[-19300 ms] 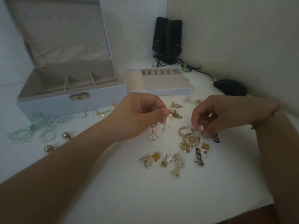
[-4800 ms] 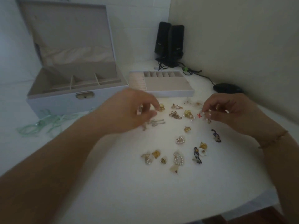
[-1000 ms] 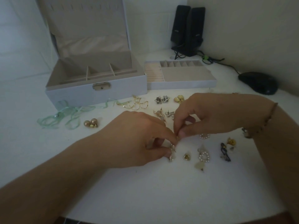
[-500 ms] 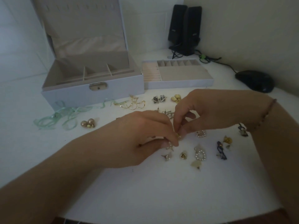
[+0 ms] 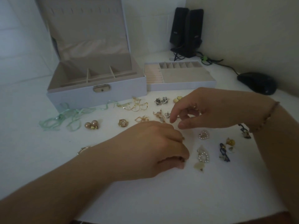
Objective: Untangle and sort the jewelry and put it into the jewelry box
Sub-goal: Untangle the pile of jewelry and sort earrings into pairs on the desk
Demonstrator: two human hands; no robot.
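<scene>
Small earrings lie scattered on the white table (image 5: pixel 153 199). My left hand (image 5: pixel 153 147) rests on the table with its fingers curled, and the thumb and fingertips pinch a small dark-gold earring (image 5: pixel 182 159). My right hand (image 5: pixel 210 110) hovers just behind it with thumb and forefinger apart and nothing between them; a gold glint shows at a curled finger. To the right of my left hand lie a pearl heart (image 5: pixel 203 135) and a pearl loop earring (image 5: pixel 203 156). The open jewelry box (image 5: pixel 97 94) stands at the back left, its removed tray (image 5: pixel 181 84) beside it.
In front of the box lie a green ribbon (image 5: pixel 64 118), pearl studs (image 5: pixel 91 125), a gold knot earring (image 5: pixel 123 122), gold hoops (image 5: pixel 139 105) and silver star studs (image 5: pixel 161 101). Blue (image 5: pixel 224 152) and yellow (image 5: pixel 230 142) earrings lie on the right. Black speakers (image 5: pixel 186 29) and a mouse (image 5: pixel 257 83) stand behind.
My hands have parted. The right hand lifted back and its pinch opened. The left hand dropped to the table and now pinches a small earring by the pearl loop.
</scene>
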